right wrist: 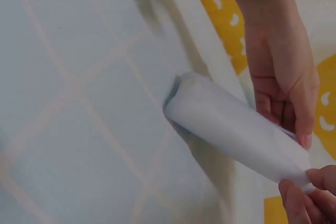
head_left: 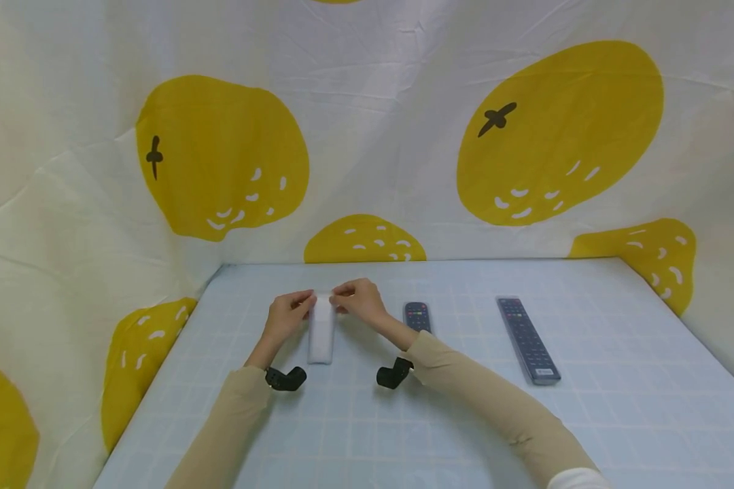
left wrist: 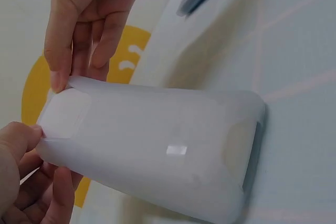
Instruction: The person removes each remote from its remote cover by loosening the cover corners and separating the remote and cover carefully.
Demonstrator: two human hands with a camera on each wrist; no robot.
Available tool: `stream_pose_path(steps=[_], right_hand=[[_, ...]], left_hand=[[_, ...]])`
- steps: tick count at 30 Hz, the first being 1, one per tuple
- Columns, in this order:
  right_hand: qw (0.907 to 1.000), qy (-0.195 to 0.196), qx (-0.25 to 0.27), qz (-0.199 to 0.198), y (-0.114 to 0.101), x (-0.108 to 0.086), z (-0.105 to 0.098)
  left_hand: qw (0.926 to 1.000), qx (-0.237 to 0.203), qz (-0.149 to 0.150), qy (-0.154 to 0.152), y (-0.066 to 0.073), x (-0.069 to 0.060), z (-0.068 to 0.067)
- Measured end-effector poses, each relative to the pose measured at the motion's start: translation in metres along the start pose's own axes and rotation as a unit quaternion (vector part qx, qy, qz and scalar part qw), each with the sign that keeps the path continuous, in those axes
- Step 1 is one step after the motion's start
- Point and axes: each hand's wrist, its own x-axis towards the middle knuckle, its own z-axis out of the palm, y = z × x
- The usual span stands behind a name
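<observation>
A white, translucent sleeve-like case (head_left: pixel 321 333) stands out from the tabletop at its far end, held between both hands; its near end is close to the table. The left hand (head_left: pixel 286 318) pinches the far end's left corner. On the right corner, the right hand (head_left: pixel 362 300) pinches with thumb and finger. The left wrist view shows the smooth white case (left wrist: pixel 152 140) with the left hand (left wrist: pixel 31 182) and the right hand (left wrist: pixel 92 24) at its one end. In the right wrist view the case (right wrist: pixel 231 124) slants between the fingers.
A small dark remote (head_left: pixel 417 317) lies right of the hands, partly behind the right forearm. Farther right is a longer dark remote (head_left: pixel 529 339). Both rest on the pale checked tablecloth (head_left: pixel 355 435). A patterned curtain (head_left: pixel 379 136) hangs behind the table.
</observation>
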Motion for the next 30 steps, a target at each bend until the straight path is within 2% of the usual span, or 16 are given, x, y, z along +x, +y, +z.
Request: stream_pose_path(steps=[5,10,14,25,30], right_hand=[[0.9978,0.009,-0.036,-0.055,-0.005,0.001,-0.004],[0.9889,0.025,-0.095,-0.111,-0.009,0.002,-0.006],[0.9822,0.040,-0.111,-0.146,-0.011,0.003,-0.007],[0.9725,0.073,-0.109,-0.192,-0.005,0.002,-0.004],[0.9700,0.080,-0.110,-0.202,-0.004,0.003,-0.002]], left_hand=[[0.9996,-0.013,0.011,0.022,0.006,-0.001,-0.001],[0.9976,-0.017,0.039,0.054,0.010,0.000,0.000],[0.9952,-0.021,0.065,0.071,0.013,-0.001,0.001],[0.9929,0.006,0.092,0.075,0.012,-0.002,-0.001],[0.9900,0.016,0.108,0.089,0.010,-0.001,-0.002]])
